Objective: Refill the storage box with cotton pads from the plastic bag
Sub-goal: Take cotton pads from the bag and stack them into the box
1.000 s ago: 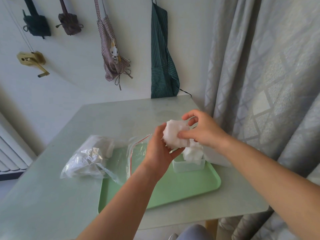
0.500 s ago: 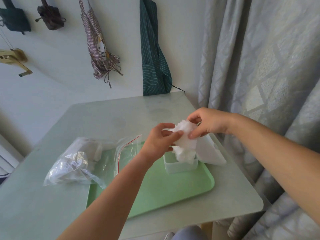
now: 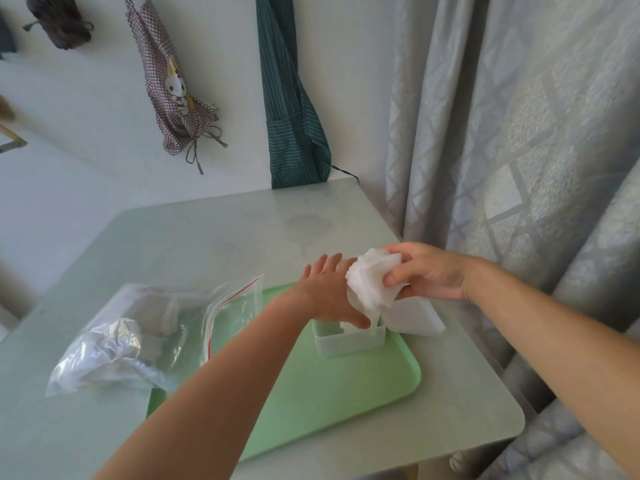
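Note:
My right hand grips a stack of white cotton pads just above the small white storage box, which stands on the green tray. My left hand lies flat over the box's opening with its fingers straight and its thumb down inside; the box's contents are mostly hidden. The clear plastic bag with a red zip line lies to the left, half on the tray, with a few pads inside. The box's white lid lies behind the box at the right.
The tray sits on a pale grey table whose right edge runs close to a grey curtain. Aprons and bags hang on the white wall behind.
My left hand has let go of the pad stack and dropped flat onto the box's opening. My right hand now holds the stack alone, lower and nearer the box.

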`<state>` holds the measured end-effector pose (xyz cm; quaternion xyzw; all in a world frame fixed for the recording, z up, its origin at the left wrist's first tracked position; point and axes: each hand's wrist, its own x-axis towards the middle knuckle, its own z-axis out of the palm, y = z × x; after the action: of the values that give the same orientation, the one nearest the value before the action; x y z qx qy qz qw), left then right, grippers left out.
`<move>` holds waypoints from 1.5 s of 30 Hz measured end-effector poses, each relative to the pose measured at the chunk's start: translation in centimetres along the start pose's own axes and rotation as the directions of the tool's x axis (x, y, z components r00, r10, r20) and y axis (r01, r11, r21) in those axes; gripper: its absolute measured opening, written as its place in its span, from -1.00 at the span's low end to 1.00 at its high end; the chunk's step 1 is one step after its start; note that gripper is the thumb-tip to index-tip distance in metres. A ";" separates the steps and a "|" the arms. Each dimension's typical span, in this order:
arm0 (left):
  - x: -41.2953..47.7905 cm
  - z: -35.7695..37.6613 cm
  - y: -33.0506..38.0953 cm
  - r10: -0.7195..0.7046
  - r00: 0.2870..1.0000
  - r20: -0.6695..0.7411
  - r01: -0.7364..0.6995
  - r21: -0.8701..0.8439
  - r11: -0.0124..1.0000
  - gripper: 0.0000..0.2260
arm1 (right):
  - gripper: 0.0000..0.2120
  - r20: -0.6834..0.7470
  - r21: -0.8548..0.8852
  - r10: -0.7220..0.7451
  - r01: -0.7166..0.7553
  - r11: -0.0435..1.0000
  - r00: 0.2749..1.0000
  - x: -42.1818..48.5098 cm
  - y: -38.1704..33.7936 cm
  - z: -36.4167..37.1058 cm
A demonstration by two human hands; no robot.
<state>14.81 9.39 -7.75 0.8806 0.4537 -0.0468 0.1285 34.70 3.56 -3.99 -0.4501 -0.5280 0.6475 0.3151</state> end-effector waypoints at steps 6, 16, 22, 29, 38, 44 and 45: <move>1.3 0.2 -0.7 -0.004 0.999 -0.050 0.007 0.072 0.997 0.15 | -0.64 -0.027 -0.139 0.051 -0.054 0.989 0.998 1.1 1.0 -0.6; 2.3 0.9 -1.8 0.029 0.963 -0.267 -0.002 0.103 0.995 -0.27 | -0.71 -0.135 -0.513 -0.060 -0.018 0.858 0.989 1.8 1.1 0.0; 2.4 0.8 -2.1 -0.003 0.949 -0.314 0.006 0.007 1.000 -0.37 | -0.69 -0.142 -0.831 -0.207 -0.003 0.557 0.968 1.6 0.0 1.7; 1.9 0.3 -1.6 -0.029 0.953 -0.302 0.018 -0.038 0.999 -0.35 | -0.66 -0.076 -0.974 -0.091 -0.055 0.221 0.993 1.8 -1.2 4.0; 1.7 0.0 -1.1 -0.065 0.959 -0.275 0.063 -0.017 0.998 -0.32 | -0.82 -0.137 -0.989 -0.134 -0.143 -0.041 0.981 2.4 -0.1 5.7; 1.3 -0.2 -1.0 -0.085 0.974 -0.210 0.074 -0.059 0.996 -0.24 | -0.58 -0.170 -0.970 -0.135 -0.141 0.200 0.976 2.5 0.3 4.7; 1.3 -0.3 -1.1 -0.080 0.979 -0.187 0.069 -0.066 0.995 -0.21 | -0.56 -0.163 -0.963 -0.133 -0.128 0.239 0.978 2.3 0.2 4.5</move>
<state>14.71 11.09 -7.95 0.8593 0.4977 0.0458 0.1088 29.68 3.77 -4.62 -0.6130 -0.7787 0.1313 0.0249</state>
